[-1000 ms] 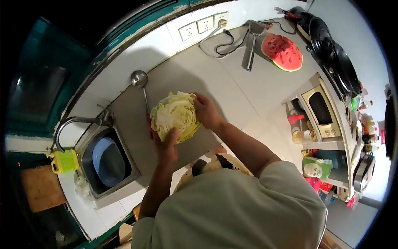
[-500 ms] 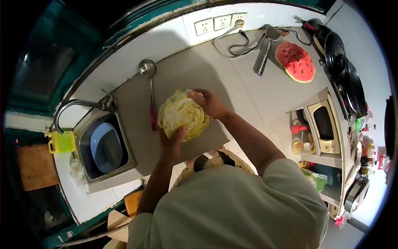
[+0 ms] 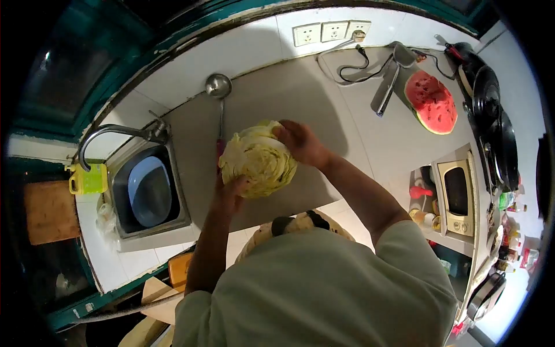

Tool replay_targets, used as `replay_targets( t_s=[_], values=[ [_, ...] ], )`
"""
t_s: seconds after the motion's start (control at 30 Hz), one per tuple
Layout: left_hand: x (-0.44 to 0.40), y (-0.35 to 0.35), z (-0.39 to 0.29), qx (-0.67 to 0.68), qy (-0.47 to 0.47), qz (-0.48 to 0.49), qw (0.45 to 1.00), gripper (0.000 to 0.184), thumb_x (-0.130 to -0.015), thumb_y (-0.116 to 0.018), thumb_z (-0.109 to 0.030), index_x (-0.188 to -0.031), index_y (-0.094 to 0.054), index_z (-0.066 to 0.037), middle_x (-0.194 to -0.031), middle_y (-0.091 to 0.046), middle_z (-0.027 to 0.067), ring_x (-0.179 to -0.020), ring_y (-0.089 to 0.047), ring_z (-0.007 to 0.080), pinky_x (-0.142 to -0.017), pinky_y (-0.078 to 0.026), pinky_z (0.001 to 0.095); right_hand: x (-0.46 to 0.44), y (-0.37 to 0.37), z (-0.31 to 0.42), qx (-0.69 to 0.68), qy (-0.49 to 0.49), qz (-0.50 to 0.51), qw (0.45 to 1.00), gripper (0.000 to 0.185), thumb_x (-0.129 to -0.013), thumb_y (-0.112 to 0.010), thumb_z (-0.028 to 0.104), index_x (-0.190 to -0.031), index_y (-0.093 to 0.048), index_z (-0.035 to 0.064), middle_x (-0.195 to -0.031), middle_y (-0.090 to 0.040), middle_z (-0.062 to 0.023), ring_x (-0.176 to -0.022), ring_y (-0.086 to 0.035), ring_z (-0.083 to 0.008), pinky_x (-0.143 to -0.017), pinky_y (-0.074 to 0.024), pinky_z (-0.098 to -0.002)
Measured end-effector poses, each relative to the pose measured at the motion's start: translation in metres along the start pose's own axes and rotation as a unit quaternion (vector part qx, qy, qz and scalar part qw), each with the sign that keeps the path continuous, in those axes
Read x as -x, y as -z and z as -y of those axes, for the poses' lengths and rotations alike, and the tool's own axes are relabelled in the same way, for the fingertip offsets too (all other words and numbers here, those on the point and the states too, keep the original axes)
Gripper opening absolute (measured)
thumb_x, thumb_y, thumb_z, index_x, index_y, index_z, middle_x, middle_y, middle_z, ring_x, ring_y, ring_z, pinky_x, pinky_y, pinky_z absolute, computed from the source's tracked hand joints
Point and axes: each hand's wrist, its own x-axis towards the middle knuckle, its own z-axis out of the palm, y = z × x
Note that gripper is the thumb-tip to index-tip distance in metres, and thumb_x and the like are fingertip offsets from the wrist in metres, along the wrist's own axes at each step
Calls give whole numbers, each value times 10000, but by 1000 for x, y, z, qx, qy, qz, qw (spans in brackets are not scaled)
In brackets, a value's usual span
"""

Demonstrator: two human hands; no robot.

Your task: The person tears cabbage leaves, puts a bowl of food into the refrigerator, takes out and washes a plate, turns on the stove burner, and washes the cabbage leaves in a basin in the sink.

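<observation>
A pale green cabbage point(image 3: 260, 162) is held between my two hands above the grey counter. My left hand point(image 3: 230, 195) grips its lower left side, with the thumb over the layered face. At its upper right my right hand point(image 3: 302, 143) has its fingers closed at the edge of the outer leaves; the fingertips are partly hidden. Just left of the cabbage lies a ladle point(image 3: 218, 87) with a steel bowl and a pink handle, and the cabbage covers part of that handle.
To the left is a sink point(image 3: 184, 199) with a blue basin point(image 3: 151, 191) under a curved faucet point(image 3: 110, 130). A yellow jug point(image 3: 89, 179) stands beside it. Cut watermelon point(image 3: 432, 103) and a metal spatula point(image 3: 393, 81) lie at the back right. Black pans point(image 3: 485, 92) line the right wall.
My view has shifted, so the counter things appear farther right and higher. Against the ladle, the cabbage has moved slightly left and turned a little. Both hands stay on it.
</observation>
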Motion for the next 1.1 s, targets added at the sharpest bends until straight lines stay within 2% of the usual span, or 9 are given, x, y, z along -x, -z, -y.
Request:
replay_targets(
  t_s=[0.1, 0.2, 0.4, 0.5, 0.7, 0.77, 0.93, 1.0, 1.1],
  values=[
    [-4, 3, 4, 42, 10, -3, 999, 627, -695, -618, -140, -1244, -332, -39, -1145, -478, 96, -1050, -485, 230, -857, -434, 363, -3, 1, -7, -118, -40, 22, 992, 310, -892, -459, 241, -1033, -522, -28, -916, -606, -125, -790, -562, -151, -684, -461, -288],
    [-10, 3, 4, 39, -5, 29, 999, 599, -715, -581, -144, -1248, -330, -35, -1174, -458, 114, -1073, -470, 269, -878, -421, 413, -9, -8, -19, -363, -215, -38, 906, 314, -891, -463, 264, -1084, -493, 18, -971, -586, -99, -825, -571, -173, -704, -478, -312],
    [-31, 2, 29, 114, -34, -5, 993, 610, -706, -566, -174, -1255, -325, -63, -1200, -437, 108, -1114, -435, 296, -898, -406, 460, -16, -10, -11, -565, -209, -161, 782, 339, -892, -441, 302, -1083, -472, 23, -969, -567, -109, -848, -576, -232, -711, -499, -367],
    [-35, -6, 33, 139, -25, 0, 990, 604, -709, -565, -183, -1257, -329, -89, -1203, -435, 109, -1118, -434, 299, -907, -398, 468, -14, -7, -7, -617, -220, -156, 740, 315, -900, -418, 295, -1048, -487, 26, -971, -562, -110, -847, -575, -235, -713, -497, -377],
    [-53, 14, 60, 183, -86, 70, 977, 583, -761, -554, -301, -1271, -330, -130, -1238, -421, 100, -1131, -432, 291, -898, -405, 472, -4, -1, 4, -667, -174, -121, 714, 348, -878, -459, 334, -1022, -490, 18, -981, -563, -133, -860, -574, -251, -762, -489, -396],
    [-56, 13, 62, 208, -92, 79, 971, 582, -775, -539, -345, -1276, -328, -138, -1253, -415, 89, -1136, -430, 287, -889, -412, 473, -13, -2, -32, -668, -159, -74, 723, 377, -861, -484, 355, -1032, -488, 19, -994, -563, -136, -873, -574, -255, -775, -487, -392],
    [-56, 2, 57, 288, -52, 96, 951, 567, -798, -498, -382, -1283, -324, -145, -1268, -407, 70, -1131, -437, 286, -869, -428, 472, -14, 11, -19, -649, -178, -56, 737, 405, -839, -517, 381, -1043, -482, 33, -994, -565, -114, -883, -574, -245, -768, -488, -365],
    [-63, 11, 60, 229, -101, 75, 965, 567, -795, -509, -357, -1284, -321, -141, -1264, -407, 88, -1123, -441, 299, -862, -434, 471, -7, 13, -21, -618, -145, -49, 771, 414, -836, -520, 381, -1054, -475, 32, -993, -565, -108, -885, -573, -238, -764, -487, -353],
    [-63, 1, 51, 160, -150, 83, 972, 576, -778, -540, -293, -1283, -319, -128, -1251, -412, 118, -1116, -443, 319, -858, -439, 467, 9, 15, 25, -649, -92, 19, 755, 393, -830, -551, 315, -1088, -462, 32, -992, -563, -98, -883, -571, -219, -760, -484, -343]
  ],
)
